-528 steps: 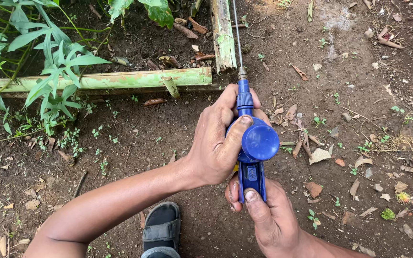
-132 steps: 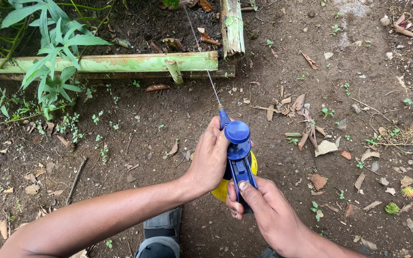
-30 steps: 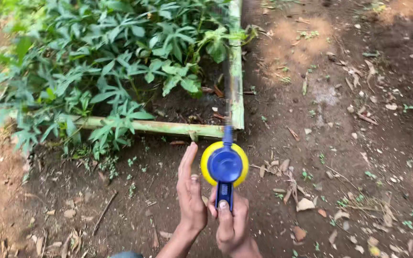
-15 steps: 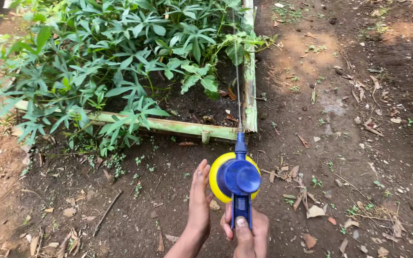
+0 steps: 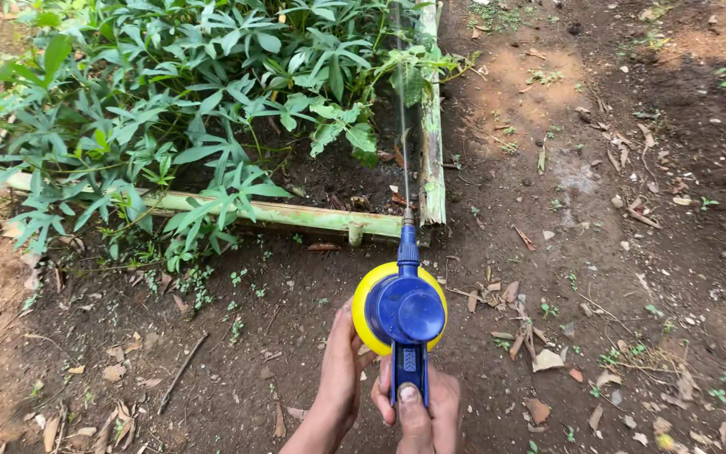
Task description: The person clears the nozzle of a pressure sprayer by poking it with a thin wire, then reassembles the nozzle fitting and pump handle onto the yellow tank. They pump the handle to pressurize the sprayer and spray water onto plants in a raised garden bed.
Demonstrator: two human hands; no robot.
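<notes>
The right hand (image 5: 420, 410) is closed around the grip of the blue-and-yellow plastic pressure sprayer (image 5: 402, 309), thumb on its trigger. The left hand (image 5: 342, 370) lies open-fingered against the sprayer's yellow tank. The sprayer's long axis runs away from the person, its thin wand (image 5: 402, 126) pointing at the bamboo-framed bed of green leafy plants (image 5: 195, 109).

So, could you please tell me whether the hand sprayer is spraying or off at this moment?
Spraying: a thin jet runs from the sprayer nozzle toward the leafy plants, and the right hand thumb presses its blue trigger.

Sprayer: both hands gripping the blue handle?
No, only the right hand grips the sprayer handle; the left hand lies flat against the yellow body.
</notes>
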